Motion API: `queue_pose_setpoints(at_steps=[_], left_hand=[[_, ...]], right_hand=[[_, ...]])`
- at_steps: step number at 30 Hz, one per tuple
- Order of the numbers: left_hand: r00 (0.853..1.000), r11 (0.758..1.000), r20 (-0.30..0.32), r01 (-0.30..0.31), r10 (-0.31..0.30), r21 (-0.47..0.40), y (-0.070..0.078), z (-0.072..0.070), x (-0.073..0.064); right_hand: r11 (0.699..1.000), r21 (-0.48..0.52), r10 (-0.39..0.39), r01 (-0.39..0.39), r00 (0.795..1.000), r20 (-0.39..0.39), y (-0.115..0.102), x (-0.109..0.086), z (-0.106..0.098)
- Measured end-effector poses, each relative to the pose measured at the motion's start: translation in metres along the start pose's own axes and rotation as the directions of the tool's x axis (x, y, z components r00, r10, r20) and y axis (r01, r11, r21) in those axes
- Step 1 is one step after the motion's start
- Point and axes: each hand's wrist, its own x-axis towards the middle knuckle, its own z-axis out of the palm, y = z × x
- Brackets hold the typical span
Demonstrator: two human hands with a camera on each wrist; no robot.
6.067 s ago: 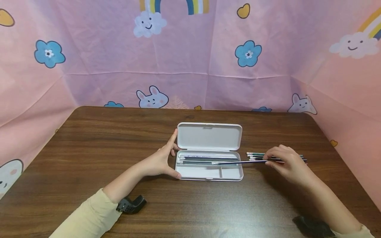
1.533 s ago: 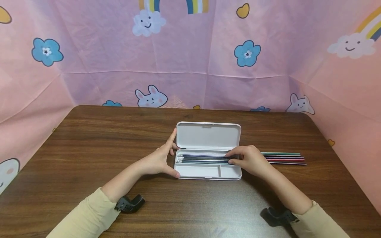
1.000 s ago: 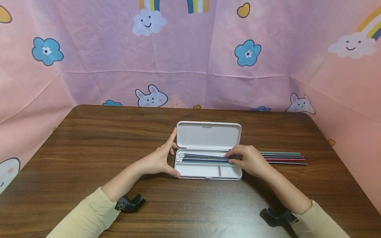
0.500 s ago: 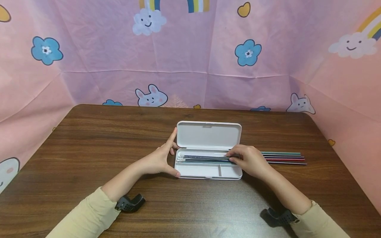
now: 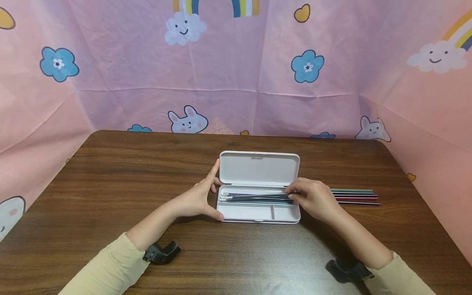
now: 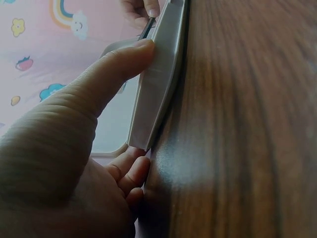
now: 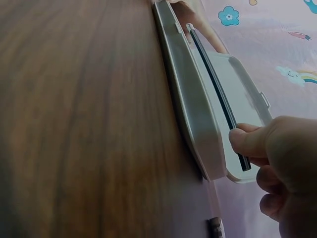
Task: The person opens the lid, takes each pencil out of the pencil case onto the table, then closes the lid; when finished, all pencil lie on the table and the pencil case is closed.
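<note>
A white pencil case [image 5: 247, 212] lies open on the table, its lid [image 5: 259, 169] raised at the back. Several dark pencils [image 5: 254, 199] lie lengthwise in its rear compartment, erasers toward the left. My right hand [image 5: 316, 198] pinches a dark pencil [image 7: 214, 77] near its far end between thumb and fingers. That pencil slants over the others, inside the case's right end in the head view. My left hand [image 5: 195, 199] grips the case's left end, thumb [image 6: 119, 64] on the front wall, index finger up along the lid and other fingers behind.
Several more pencils [image 5: 359, 196], with green, dark and red sides, lie on the brown wooden table [image 5: 147, 172] right of the case, partly hidden behind my right hand. A small divider [image 5: 273, 212] splits the front compartment. A patterned cloth [image 5: 236, 69] hangs around the table.
Over six seconds my right hand has carried a pencil leftward from the table over the case. In the last half second it shifts slightly right, the pencil slanting. My left hand stays put.
</note>
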Motion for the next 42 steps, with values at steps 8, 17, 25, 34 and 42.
queue_pose_setpoints(at_steps=[8,17,25,34,42], left_hand=[[1.0,1.0,0.0,-0.002,0.002,-0.004,0.001,0.0,0.0],[1.0,1.0,0.003,0.011,-0.01,-0.01,0.001,0.001,0.0],[1.0,1.0,0.01,0.022,-0.022,-0.018,0.002,0.0,-0.001],[1.0,0.999,0.017,0.026,-0.025,-0.019,0.003,-0.001,-0.001],[1.0,0.999,0.014,0.026,-0.026,-0.018,0.002,0.0,-0.002]], right_hand=[[1.0,-0.01,-0.013,0.012,1.0,-0.027,0.001,-0.005,-0.007],[1.0,-0.012,-0.03,0.029,0.998,-0.056,0.009,-0.019,-0.018],[0.999,-0.025,-0.036,0.033,0.995,-0.094,0.018,-0.033,-0.03],[1.0,-0.012,0.007,-0.008,0.993,-0.115,0.03,-0.052,-0.046],[0.998,0.009,0.059,-0.058,0.99,-0.126,0.047,-0.072,-0.06]])
